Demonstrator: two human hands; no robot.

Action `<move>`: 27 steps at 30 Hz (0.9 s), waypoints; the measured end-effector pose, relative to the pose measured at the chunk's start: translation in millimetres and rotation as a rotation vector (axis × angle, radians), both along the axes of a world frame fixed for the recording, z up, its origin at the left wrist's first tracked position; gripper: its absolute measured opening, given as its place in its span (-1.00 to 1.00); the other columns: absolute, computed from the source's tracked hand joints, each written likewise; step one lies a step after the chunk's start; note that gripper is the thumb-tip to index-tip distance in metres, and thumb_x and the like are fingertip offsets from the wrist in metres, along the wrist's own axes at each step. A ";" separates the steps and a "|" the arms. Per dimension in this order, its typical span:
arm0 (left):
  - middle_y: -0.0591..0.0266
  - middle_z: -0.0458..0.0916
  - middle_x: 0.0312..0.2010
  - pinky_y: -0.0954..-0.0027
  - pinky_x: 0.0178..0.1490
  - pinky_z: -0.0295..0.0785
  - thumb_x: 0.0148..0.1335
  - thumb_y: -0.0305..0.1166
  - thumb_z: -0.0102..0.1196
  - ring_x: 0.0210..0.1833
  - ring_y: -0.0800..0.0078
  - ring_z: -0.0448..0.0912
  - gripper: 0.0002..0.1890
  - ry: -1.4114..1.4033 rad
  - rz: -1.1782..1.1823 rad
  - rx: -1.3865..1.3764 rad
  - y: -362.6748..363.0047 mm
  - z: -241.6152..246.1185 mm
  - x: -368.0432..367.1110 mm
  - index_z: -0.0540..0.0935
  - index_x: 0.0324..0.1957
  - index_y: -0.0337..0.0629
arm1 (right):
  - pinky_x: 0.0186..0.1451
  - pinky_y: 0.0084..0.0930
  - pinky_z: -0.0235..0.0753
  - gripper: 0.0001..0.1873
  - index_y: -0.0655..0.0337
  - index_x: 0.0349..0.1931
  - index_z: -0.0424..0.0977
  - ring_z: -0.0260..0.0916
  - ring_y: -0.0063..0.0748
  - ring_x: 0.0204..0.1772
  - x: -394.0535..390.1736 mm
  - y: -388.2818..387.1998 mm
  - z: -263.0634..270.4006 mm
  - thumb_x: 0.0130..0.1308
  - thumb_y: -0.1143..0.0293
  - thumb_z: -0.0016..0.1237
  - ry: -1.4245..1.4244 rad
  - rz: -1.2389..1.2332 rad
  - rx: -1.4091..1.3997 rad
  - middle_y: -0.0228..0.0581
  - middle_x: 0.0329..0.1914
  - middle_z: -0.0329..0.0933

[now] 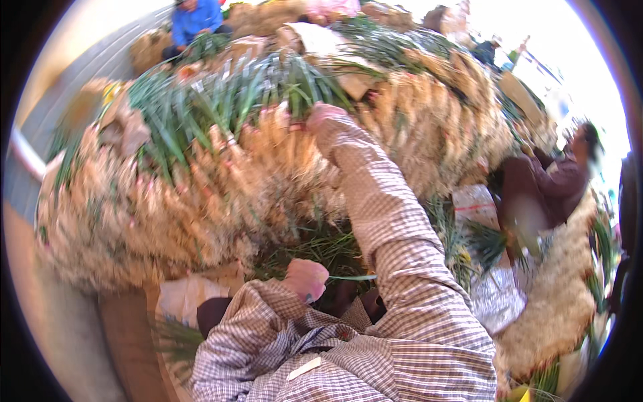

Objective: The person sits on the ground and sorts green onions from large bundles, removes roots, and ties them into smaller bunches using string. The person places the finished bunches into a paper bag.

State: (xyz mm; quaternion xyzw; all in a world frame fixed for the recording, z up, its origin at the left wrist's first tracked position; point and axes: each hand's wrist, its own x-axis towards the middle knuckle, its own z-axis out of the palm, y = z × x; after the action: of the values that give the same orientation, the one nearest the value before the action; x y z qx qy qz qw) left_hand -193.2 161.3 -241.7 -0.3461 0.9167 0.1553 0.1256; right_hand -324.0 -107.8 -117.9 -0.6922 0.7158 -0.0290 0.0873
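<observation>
My left hand (306,280), pinkish and perhaps gloved, is a fist low in front of my lap. A thin green leaf (352,277) juts from its right side. With the arm stretched far forward, my right hand (324,114) touches a large heap of bundled, long-rooted scallions or similar plants. Its fingers are blurred and partly hidden, so its grip cannot be made out. Around it lie dark green leaves (256,90), and pale root ends (201,221) hang toward me. Loose green leaves (326,248) lie between the heap and my lap.
A person in dark clothing (547,186) sits at the right, near a flat mass of pale roots (547,301). Another person in blue (196,22) is at the back left. A crumpled silvery sheet (497,296) and a white bag (188,296) lie either side of me.
</observation>
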 end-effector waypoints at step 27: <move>0.16 0.51 -0.46 0.46 -0.47 0.46 0.18 -0.46 -0.03 -0.56 0.46 0.49 -0.47 1.707 0.803 1.230 -22.3 19.3 58.9 0.23 0.21 -0.40 | -0.13 -0.49 0.40 -0.68 0.28 -0.12 0.43 0.39 -0.42 -0.17 -14.8 177.2 -155.6 0.27 0.21 -0.06 -1.358 -0.037 0.364 -0.21 -0.26 0.48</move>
State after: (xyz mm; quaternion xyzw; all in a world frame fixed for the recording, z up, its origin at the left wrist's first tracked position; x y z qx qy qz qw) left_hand -134.3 139.0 -222.4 -0.2760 0.2924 0.7960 -0.4524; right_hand -338.9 69.5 -273.5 -0.4830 0.5083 -0.3358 0.6289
